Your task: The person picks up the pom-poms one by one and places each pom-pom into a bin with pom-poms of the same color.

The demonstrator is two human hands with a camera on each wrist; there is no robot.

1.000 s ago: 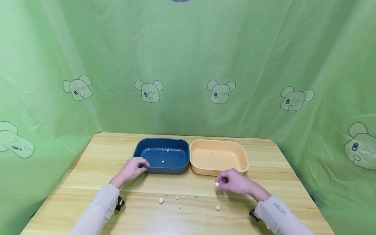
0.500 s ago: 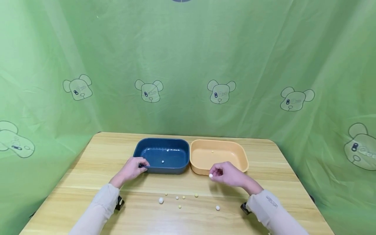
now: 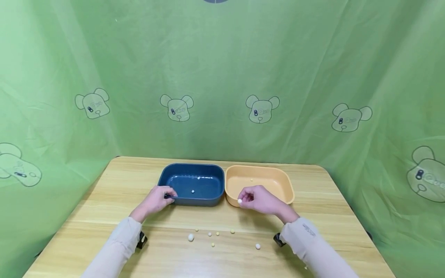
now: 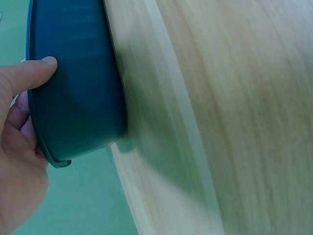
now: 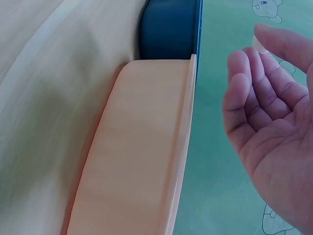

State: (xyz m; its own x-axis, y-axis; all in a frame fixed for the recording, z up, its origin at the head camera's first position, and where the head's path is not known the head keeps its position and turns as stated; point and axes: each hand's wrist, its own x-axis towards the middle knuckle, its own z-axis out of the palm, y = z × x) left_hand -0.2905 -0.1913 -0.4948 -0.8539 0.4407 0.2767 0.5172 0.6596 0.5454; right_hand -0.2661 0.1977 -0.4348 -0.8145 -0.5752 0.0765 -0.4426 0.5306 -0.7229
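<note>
R. hand (image 3: pixel 259 199): pinching white ball (image 3: pixel 240 201) betw. thumb and fingertips. Ball pos.: at near side of orange tray (image 3: pixel 267 189), twd. its L. end, above rim ht. per R. wrist view; whether inside the rim line, cannot tell. Blue tray (image 3: pixel 199 201) lies L. of ball, adj. to orange tray; both long axes run L–R, approx. in line. L. hand (image 3: pixel 156 198): gripping blue tray's near rim at L. corner, thumb outside; well apart from ball. Loose balls (image 3: pixel 191 237) on tabletop (image 3: pixel 313 193), near side of trays.
</note>
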